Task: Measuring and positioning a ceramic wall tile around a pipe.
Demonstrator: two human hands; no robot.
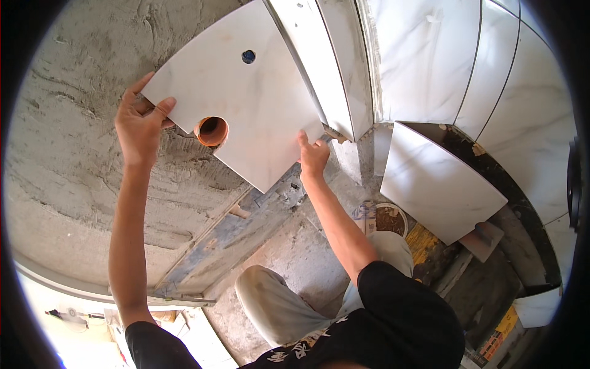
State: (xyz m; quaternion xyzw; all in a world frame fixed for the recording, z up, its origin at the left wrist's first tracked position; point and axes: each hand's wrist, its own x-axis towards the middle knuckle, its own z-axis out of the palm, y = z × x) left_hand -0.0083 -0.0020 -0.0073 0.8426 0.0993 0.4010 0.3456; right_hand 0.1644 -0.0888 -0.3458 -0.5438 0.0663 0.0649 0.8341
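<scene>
A white marbled wall tile [246, 98] is pressed against a rough grey mortar wall [67, 141]. It has a small round hole [248, 56] and a cut-out at its lower left edge that fits around an orange pipe end [211, 130]. My left hand [141, 123] grips the tile's left corner, thumb on its face. My right hand [312, 155] holds the tile's lower right edge, close to the neighbouring tiles [332, 61] fixed to the wall.
Tiled walls [491, 80] fill the right side. A loose white tile [439, 187] leans in the corner. A round bucket [390, 219] with dark contents stands on the floor by my knee. A long straightedge [178, 299] lies at the wall's foot.
</scene>
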